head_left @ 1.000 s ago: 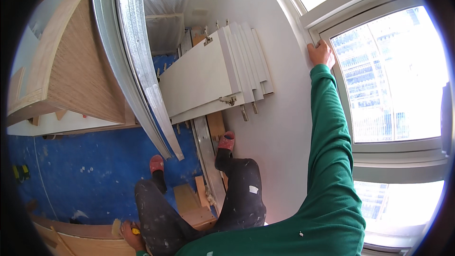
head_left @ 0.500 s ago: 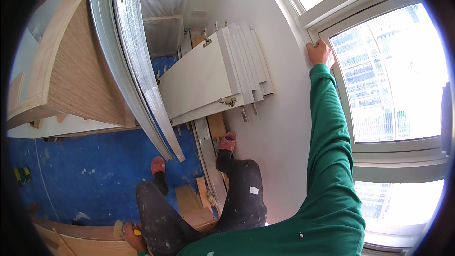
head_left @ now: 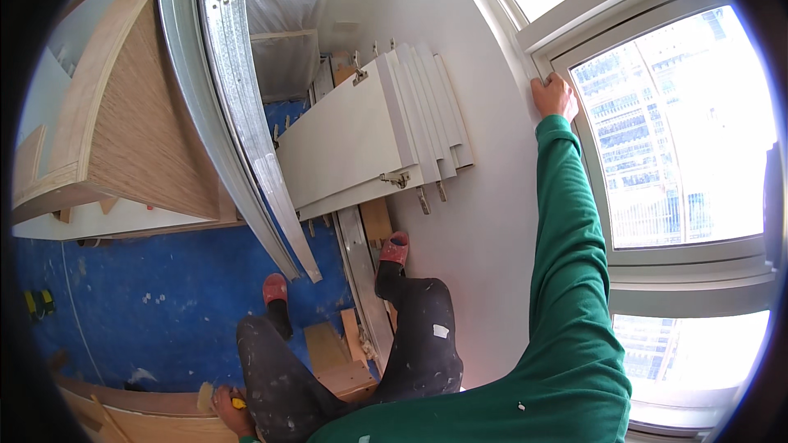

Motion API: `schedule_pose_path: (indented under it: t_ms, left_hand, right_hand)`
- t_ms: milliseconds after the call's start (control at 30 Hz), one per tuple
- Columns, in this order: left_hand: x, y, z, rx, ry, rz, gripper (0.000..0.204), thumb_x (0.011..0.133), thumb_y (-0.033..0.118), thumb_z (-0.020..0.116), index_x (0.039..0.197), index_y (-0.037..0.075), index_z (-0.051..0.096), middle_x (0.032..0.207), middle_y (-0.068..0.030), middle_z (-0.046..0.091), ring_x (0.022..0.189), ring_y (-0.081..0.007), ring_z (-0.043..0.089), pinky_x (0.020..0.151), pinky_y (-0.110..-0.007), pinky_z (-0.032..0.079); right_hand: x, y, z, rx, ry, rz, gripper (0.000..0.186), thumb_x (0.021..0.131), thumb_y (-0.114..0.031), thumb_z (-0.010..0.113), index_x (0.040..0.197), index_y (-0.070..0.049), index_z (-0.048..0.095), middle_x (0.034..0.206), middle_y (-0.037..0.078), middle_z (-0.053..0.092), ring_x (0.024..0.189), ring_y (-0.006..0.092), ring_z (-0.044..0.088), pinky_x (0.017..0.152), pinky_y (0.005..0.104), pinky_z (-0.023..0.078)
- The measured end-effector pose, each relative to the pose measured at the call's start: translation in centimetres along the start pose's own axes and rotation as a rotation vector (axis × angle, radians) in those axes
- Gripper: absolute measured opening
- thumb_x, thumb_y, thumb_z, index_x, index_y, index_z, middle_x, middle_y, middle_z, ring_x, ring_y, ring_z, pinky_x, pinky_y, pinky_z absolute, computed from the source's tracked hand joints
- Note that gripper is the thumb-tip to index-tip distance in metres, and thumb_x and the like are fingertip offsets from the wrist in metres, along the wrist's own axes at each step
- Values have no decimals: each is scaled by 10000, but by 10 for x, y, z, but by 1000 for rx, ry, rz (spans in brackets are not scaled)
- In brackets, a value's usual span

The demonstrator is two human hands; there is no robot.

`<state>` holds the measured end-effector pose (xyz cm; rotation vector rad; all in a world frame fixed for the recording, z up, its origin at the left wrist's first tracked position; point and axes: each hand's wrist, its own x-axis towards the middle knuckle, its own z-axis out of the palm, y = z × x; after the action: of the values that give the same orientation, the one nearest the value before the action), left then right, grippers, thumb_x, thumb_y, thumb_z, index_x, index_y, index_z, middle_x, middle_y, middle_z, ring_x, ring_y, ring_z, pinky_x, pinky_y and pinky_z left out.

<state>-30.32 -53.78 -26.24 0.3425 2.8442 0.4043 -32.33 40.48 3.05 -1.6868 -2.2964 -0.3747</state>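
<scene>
My right arm, in a green sleeve, reaches up to the light-coloured window frame. My right hand is closed against the frame's inner edge, beside the glass. Its curled fingers hide whatever may be in them. Low on the left, by my thigh, my left hand is wrapped round what looks like a brush. The tan, bristle-like end sticks out on one side, and a bit of yellow shows at the fingers. Most of that tool is covered by the hand.
White cabinet doors with metal hinges lean stacked against the white wall. Long metal channels stand near a wooden cabinet. Blue sheeting covers the floor, with wood offcuts by my legs and a plastic-wrapped item behind.
My right hand has shifted very slightly at the window frame. The view has tilted a touch; my left hand stays in place.
</scene>
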Motion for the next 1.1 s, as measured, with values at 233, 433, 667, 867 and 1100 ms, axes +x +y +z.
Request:
schedule_pose_path:
  t_ms: [233, 433, 667, 867, 1100]
  left_hand:
    - [0, 2, 1, -25, 96, 70, 122, 948, 88, 692, 1041, 27, 641, 1053, -159, 663, 1032, -392, 595, 966, -514, 424]
    - [0, -3, 3, -20, 74, 57, 138, 936, 73, 700, 1045, 17, 636, 1059, -171, 664, 1039, -393, 596, 967, -515, 428]
    - [4, 26, -18, -55, 63, 46, 159, 921, 73, 713, 1051, 16, 642, 1039, -173, 660, 1033, -393, 594, 959, -518, 432]
    - [-3, -5, 7, -9, 91, 62, 156, 930, 75, 712, 1058, 23, 640, 1037, -166, 661, 1040, -390, 598, 988, -513, 421]
    - [-4, -4, 3, 11, 80, 56, 171, 938, 79, 711, 1084, 29, 639, 1051, -162, 668, 1065, -387, 602, 1000, -511, 420]
  right_hand:
    - [-8, 16, 8, 44, 73, -80, 306, 823, -354, 660, 953, -90, 744, 993, 149, 768, 991, 362, 738, 892, 484, 571]
    - [-2, 4, 6, 23, 109, -55, 339, 812, -364, 671, 992, -89, 751, 1030, 155, 773, 1007, 356, 742, 905, 478, 576]
    - [5, 14, 8, 27, 38, -75, 362, 799, -384, 683, 1027, -112, 748, 1055, 150, 770, 1027, 360, 737, 893, 480, 573]
    - [2, 6, 7, 9, 22, -81, 389, 806, -372, 688, 1080, -108, 769, 1144, 146, 768, 1099, 347, 728, 927, 472, 576]
    - [1, 8, 9, 2, 15, -72, 359, 813, -381, 690, 1021, -96, 756, 1076, 141, 770, 1066, 351, 725, 915, 483, 570]
